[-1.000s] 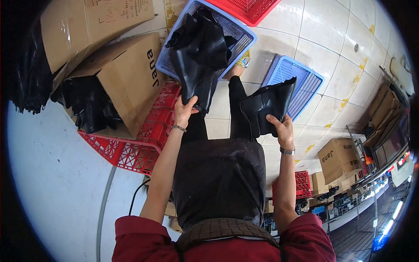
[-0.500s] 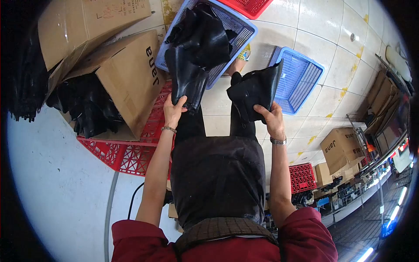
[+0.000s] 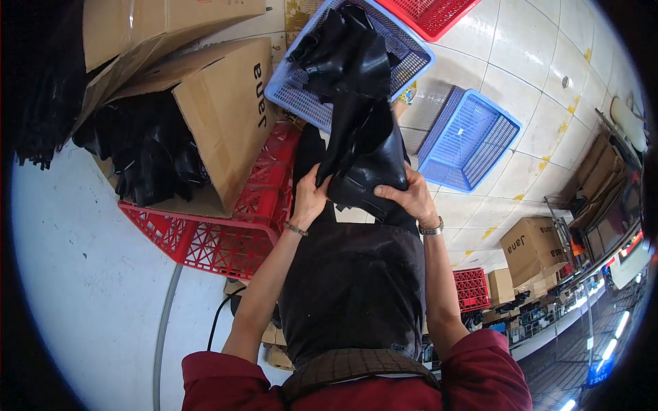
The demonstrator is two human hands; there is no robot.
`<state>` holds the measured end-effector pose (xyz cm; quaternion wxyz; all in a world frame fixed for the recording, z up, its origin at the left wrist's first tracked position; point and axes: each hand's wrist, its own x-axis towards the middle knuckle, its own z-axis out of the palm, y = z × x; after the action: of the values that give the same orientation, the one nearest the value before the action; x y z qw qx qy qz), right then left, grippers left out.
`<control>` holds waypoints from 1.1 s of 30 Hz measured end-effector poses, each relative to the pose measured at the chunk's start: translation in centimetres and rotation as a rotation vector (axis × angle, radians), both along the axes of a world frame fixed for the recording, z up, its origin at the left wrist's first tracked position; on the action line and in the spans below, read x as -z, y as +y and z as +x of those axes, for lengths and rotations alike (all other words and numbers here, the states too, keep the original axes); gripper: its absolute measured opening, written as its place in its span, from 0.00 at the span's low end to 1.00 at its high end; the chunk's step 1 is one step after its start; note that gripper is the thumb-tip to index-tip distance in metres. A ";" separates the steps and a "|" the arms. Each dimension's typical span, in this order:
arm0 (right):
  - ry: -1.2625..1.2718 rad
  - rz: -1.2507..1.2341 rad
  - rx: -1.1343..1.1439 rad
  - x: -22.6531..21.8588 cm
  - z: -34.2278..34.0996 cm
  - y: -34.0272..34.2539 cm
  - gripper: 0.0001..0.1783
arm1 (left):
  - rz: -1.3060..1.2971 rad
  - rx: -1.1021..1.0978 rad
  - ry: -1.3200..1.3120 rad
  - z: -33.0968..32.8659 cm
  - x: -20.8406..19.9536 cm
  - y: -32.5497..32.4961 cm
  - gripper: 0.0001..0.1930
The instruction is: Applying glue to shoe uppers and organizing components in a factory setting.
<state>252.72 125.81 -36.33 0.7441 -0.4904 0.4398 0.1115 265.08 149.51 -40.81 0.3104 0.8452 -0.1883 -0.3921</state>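
Observation:
Two glossy black leather boot uppers are together in front of my lap. My left hand [image 3: 312, 197] has its fingers closed round the lower left edge of one boot upper [image 3: 348, 123]. My right hand [image 3: 410, 196] grips the other boot upper [image 3: 375, 170] at its lower right, thumb on top. The two pieces overlap, and where one ends and the other begins is hard to make out. Just beyond them stands a blue plastic basket [image 3: 415, 63] with more black leather pieces [image 3: 346, 55] heaped in it.
On my left an open cardboard box [image 3: 226, 113] full of black pieces rests on a red crate [image 3: 205, 250]; another carton [image 3: 171, 20] is behind it. A second blue basket [image 3: 473, 137] sits on the tiled floor, right. A red basket [image 3: 432, 14] is at the far edge.
Both hands have come together, bringing the two boot uppers from apart to overlapping. The left hand moved right, the right slightly left. The whole view has shifted a little.

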 end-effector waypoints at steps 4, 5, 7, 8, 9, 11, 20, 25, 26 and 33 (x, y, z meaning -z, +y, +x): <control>0.164 0.166 0.008 -0.8 -0.6 -1.2 0.18 | -0.050 -0.553 0.649 1.2 -3.1 -2.4 0.16; 0.167 0.176 0.020 -0.7 -0.9 -1.0 0.17 | -0.017 -0.548 0.612 1.7 -3.2 -2.5 0.16; 0.159 0.171 0.044 -1.1 -0.8 -1.1 0.17 | 0.001 -0.556 0.550 2.7 -3.2 -2.8 0.18; 0.153 0.165 0.072 -1.3 -0.7 -1.1 0.16 | -0.001 -0.560 0.550 3.2 -3.2 -3.0 0.18; 0.153 0.164 0.068 -1.3 -0.8 -1.2 0.16 | 0.009 -0.568 0.537 3.6 -3.3 -3.2 0.18; 0.133 0.118 0.105 -1.3 -0.9 -1.2 0.15 | 0.038 -0.590 0.525 4.4 -3.5 -3.4 0.19; 0.166 0.007 0.032 -3.2 -0.5 -1.2 0.15 | 0.024 -0.698 0.458 5.6 -3.2 -1.3 0.21; 0.130 -0.070 -0.286 -4.2 2.4 -0.6 0.18 | -0.019 -0.342 0.502 4.5 -6.5 -1.7 0.16; 0.073 -0.182 -0.263 -4.0 2.8 -0.3 0.19 | -0.047 -0.391 0.592 4.4 -7.6 -2.1 0.16; 0.006 0.102 -0.326 -5.4 8.7 -1.3 0.27 | -0.256 -0.530 0.595 6.6 -10.3 0.4 0.17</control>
<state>261.43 124.52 -30.92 0.7386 -0.5165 0.3506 0.2544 271.67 149.90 -30.56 0.5438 0.6691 0.0863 -0.4992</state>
